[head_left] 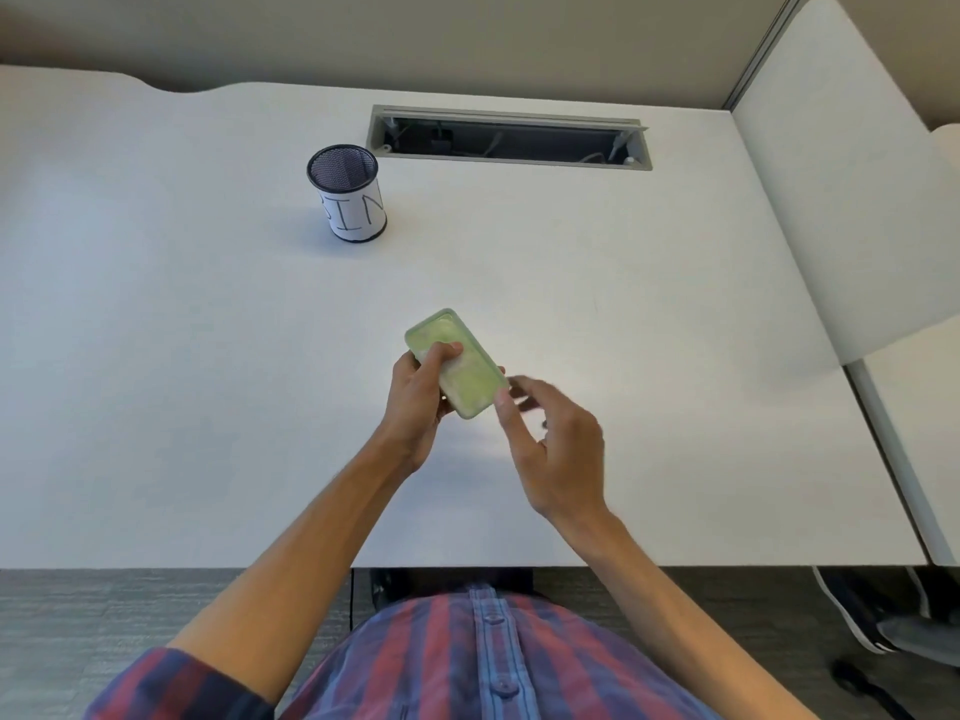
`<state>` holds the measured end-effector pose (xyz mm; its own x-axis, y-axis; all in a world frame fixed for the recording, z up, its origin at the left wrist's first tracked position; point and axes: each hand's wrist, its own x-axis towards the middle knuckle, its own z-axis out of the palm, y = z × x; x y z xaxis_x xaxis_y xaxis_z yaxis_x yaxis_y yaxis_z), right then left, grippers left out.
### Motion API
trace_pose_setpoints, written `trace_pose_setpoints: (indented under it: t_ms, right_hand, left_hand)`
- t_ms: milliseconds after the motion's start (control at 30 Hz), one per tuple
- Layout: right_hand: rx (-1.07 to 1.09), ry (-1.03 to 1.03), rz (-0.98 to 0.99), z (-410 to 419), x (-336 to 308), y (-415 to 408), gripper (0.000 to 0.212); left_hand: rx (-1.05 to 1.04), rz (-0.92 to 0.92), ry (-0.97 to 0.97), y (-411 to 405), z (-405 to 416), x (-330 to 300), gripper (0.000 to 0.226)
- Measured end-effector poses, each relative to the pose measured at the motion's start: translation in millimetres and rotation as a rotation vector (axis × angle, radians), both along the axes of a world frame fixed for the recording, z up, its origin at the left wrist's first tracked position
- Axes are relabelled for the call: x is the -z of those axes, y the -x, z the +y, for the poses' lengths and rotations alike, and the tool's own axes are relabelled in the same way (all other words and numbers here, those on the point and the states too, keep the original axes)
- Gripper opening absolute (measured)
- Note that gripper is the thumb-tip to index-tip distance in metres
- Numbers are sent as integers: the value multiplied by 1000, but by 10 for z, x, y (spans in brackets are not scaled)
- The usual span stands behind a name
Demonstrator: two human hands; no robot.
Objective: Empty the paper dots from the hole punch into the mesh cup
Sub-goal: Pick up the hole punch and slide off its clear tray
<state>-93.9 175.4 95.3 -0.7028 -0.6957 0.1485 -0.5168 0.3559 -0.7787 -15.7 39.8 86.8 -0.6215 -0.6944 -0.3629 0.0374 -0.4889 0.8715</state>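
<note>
The hole punch point(460, 356) is a flat, pale green oblong with its translucent underside facing up. My left hand point(415, 397) grips it from the left, thumb across its top, holding it above the desk. My right hand point(550, 439) is at the punch's near right corner, thumb touching the edge, the other fingers blurred and spread. The black mesh cup point(347, 192), wrapped in white paper with handwritten letters, stands upright at the far left of the white desk point(623, 356), well away from both hands. No paper dots show.
An open cable tray slot point(509, 138) is set into the desk behind the cup. A white partition panel point(841, 174) borders the right side. The desk's near edge runs just above my plaid shirt point(467, 662). Bags and cables lie on the floor at lower right.
</note>
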Motion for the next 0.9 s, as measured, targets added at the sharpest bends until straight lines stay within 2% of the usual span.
trace_pose_setpoints:
  t_ms: [33,100,167,267,367,467,600,667,767,900]
  right_hand:
    - [-21,34,192,20,12,21,39]
    - [-139,91,437,26,34,42,41]
    - [-254,96,587,17,44,29,42]
    - [-310,121,725,11,38,4,33]
    - [-297,158,790,-1,-9,-8,23]
    - [-311,176,810,3,-52,-32,22]
    - [-355,161,840,5,-106,-34,21]
    - [-375,159,861,6,-117,-39,19]
    - [-392,185,851,16,-123,-60,17]
    - [-371,214,775,-3,-189,-48,21]
  left_hand:
    - [-17,-9,-6,-9,-7,0,29]
    - [-41,-27,-15,-28,-8,-5,21]
    - [-37,-17,-32,-42,6,-7,19]
    - [-20,-3,-59,-50,50,-8,21]
    - [-20,-4,-92,-57,87,-24,25]
    - [-23,-19,-114,-69,115,-45,29]
    - [-41,-12,-141,-83,142,-59,21]
    - [-19,12,-148,-96,153,-69,26]
    - [50,48,-164,-119,165,-78,34]
    - [47,30,-177,-143,185,-44,31]
